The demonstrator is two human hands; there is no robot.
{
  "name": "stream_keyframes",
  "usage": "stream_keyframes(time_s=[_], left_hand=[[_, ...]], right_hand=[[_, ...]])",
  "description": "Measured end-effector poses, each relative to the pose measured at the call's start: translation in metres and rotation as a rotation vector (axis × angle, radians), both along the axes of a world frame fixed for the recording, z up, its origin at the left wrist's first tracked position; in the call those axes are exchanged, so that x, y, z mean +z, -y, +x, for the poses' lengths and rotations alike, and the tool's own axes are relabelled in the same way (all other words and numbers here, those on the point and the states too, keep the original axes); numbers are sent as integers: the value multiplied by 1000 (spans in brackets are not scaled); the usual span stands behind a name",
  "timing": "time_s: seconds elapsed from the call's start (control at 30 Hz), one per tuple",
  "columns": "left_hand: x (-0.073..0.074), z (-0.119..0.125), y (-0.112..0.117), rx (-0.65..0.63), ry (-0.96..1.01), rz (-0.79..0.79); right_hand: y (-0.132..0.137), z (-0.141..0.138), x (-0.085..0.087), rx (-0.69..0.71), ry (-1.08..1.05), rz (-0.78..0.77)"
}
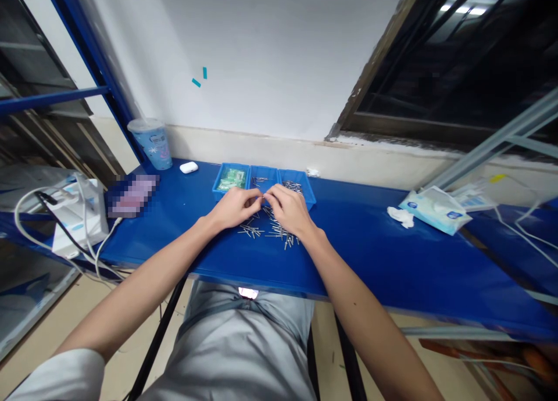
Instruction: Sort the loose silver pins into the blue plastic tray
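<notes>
Loose metal pins [286, 237] crowd the space by both hands

The left hand [235, 208] and right hand [288, 208] meet at the fingertips above the tabletop [357, 250], just in front of three blue trays [309, 186]. Each grip looks drawn nearly together; whether it has hold of a small piece, I cannot tell. The pins lie scattered below. A fumbled piece could get lost among them, and a lowered wrist could sweep some aside.
</notes>
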State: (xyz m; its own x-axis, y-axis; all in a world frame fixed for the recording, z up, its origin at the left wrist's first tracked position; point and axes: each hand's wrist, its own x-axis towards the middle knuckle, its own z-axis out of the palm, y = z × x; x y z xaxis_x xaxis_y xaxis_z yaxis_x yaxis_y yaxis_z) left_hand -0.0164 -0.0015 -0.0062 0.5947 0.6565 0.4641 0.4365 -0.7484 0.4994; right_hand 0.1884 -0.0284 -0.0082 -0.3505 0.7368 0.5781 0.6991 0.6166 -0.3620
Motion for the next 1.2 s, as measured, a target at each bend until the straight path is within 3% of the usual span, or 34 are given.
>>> stream_keyframes(time_s=[0.53,1.03,1.2], left_hand=[[-1,-2,-2,66,-4,-31],[2,-2,0,-3,-52,-30],[3,-2,0,41,-37,-38]], right_hand=[[2,2,5,19,-65,14],[1,1,2,6,-60,-3],[2,1,3,22,-71,-37]])
